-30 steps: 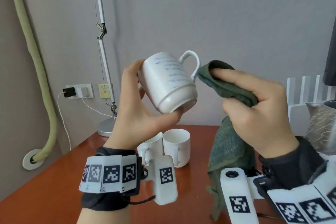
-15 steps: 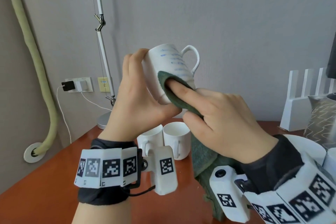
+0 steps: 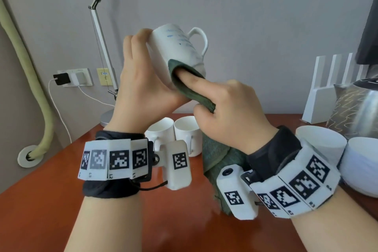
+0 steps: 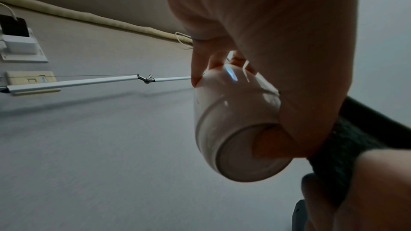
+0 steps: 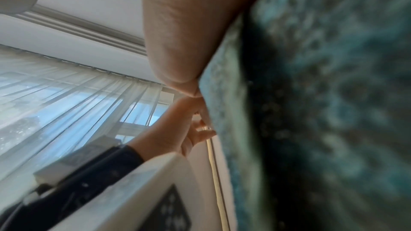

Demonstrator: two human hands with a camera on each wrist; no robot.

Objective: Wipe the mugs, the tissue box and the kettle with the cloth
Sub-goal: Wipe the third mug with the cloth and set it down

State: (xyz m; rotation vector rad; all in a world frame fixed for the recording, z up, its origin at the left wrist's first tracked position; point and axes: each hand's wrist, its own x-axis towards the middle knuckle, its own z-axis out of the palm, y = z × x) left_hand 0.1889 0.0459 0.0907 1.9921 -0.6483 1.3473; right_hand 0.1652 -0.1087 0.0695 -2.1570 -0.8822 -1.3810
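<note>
Mug with blue print sits tilted at the centre top of the head view, handle to the right, the left hand curled round its body and base. The right hand pinches the green cloth, forefinger pressing it against the mug's lower wall; the rest hangs down to the bench. Two white mugs stand behind the wrists. In the left wrist view the mug fills the middle right, thumb on its base. In the right wrist view the cloth covers the right half, blurred, beside the palm.
</note>
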